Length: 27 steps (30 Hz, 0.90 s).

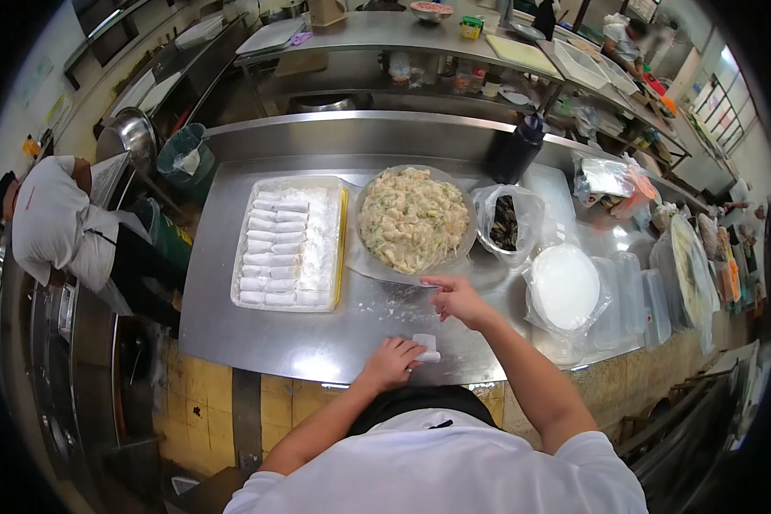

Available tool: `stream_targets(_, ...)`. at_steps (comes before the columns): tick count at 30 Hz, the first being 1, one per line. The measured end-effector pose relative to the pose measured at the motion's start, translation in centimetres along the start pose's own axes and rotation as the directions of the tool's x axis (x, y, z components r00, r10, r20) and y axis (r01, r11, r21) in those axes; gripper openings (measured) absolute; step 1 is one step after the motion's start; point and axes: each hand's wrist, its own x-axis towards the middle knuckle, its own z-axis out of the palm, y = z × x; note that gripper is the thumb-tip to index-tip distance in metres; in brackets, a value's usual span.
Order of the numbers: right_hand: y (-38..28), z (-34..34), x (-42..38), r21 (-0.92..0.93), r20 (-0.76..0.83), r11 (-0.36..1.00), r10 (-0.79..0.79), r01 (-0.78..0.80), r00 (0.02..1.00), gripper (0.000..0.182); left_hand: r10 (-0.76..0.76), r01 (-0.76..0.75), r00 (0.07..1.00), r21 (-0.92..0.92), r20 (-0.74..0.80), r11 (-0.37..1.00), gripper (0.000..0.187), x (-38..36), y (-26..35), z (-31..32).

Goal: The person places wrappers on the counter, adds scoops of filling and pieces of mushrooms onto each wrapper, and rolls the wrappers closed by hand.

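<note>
Steel counter (257, 334), kitchen. My left hand (391, 362) closes on a white rolled wrapper (425, 347) at the near edge; my right hand (456, 297), fingers loosely open, hovers beyond it. Rolling step, likely; next the roll joins the tray (343, 248).

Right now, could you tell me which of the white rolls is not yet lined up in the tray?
The roll on the steel table, at the left hand; all the others lie in rows inside the tray.
</note>
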Motion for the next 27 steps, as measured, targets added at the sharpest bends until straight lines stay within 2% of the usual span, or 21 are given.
stream_targets(1, 0.5, 0.0, -0.3, 0.070, 0.038, 0.997, 0.016, -0.019, 0.999, 0.063, -0.001, 0.001, 1.000, -0.007, -0.010, 1.000, 0.041, -0.1, 0.1, -0.1)
stream_targets(2, 1.1, 0.2, -1.0, -0.181, 0.027, 0.979, -0.095, 0.098, 0.995, 0.062, -0.002, 0.001, 1.000, -0.015, -0.021, 1.000, 0.041, -0.1, 0.2, -0.1)
stream_targets(3, 1.8, 0.5, -2.2, -0.419, 0.046, 0.884, -0.205, 0.205, 0.978, 0.061, -0.005, 0.005, 1.000, -0.012, -0.016, 1.000, 0.041, -0.1, 0.2, -0.1)
stream_targets(4, 2.5, 0.7, -3.1, -0.626, 0.092, 0.722, -0.305, 0.294, 0.948, 0.061, -0.008, 0.008, 1.000, -0.009, -0.012, 1.000, 0.042, -0.1, 0.2, 0.0)
stream_targets(6, 4.4, 1.1, -4.4, -0.836, 0.225, 0.373, -0.434, 0.401, 0.872, 0.060, -0.010, 0.010, 1.000, -0.013, -0.007, 1.000, 0.042, -0.1, 0.1, 0.0)
stream_targets(7, 5.1, 1.2, -5.0, -0.889, 0.305, 0.169, -0.474, 0.425, 0.826, 0.059, -0.008, 0.008, 1.000, -0.020, -0.008, 1.000, 0.043, -0.1, 0.0, 0.1)
stream_targets(10, 6.7, 1.4, -6.1, -0.905, 0.416, -0.120, -0.439, 0.407, 0.796, 0.056, -0.005, 0.005, 1.000, -0.018, -0.004, 1.000, 0.043, 0.1, 0.0, 0.0)
stream_targets(13, 7.9, 1.4, -6.3, -0.866, 0.498, -0.290, -0.427, 0.407, 0.755, 0.055, -0.004, 0.004, 1.000, -0.023, -0.014, 1.000, 0.042, 0.2, 0.1, -0.1)
stream_targets(16, 9.1, -0.1, -7.1, -0.854, 0.511, -0.351, -0.425, 0.384, 0.747, 0.054, -0.010, 0.009, 1.000, -0.035, -0.021, 0.999, 0.040, 0.4, 0.1, -0.1)
stream_targets(19, 9.7, -1.7, -8.9, -0.884, 0.455, -0.321, -0.413, 0.341, 0.789, 0.057, -0.018, 0.018, 1.000, -0.039, -0.013, 0.999, 0.040, 0.1, -0.1, 0.2)
stream_targets(22, 9.5, -0.4, -10.7, -0.930, 0.364, -0.131, -0.446, 0.343, 0.818, 0.063, -0.026, 0.025, 0.999, -0.045, -0.023, 0.999, 0.040, 0.3, 0.0, 0.2)
stream_targets(25, 10.0, 3.9, -9.9, -0.793, 0.232, 0.353, -0.578, 0.496, 0.782, 0.065, -0.032, 0.030, 0.999, -0.040, -0.025, 0.999, 0.038, 0.5, -0.1, 0.3)
stream_targets(26, 9.0, 5.2, -10.4, -0.791, 0.164, 0.375, -0.630, 0.482, 0.759, 0.055, -0.029, 0.028, 0.999, -0.035, -0.024, 0.999, 0.037, 0.7, -0.3, 0.3)
stream_targets(27, 9.5, 5.8, -9.9, -0.789, 0.122, 0.403, -0.637, 0.464, 0.761, 0.051, -0.035, 0.034, 0.999, -0.029, -0.027, 0.999, 0.038, 0.9, -0.3, 0.3)
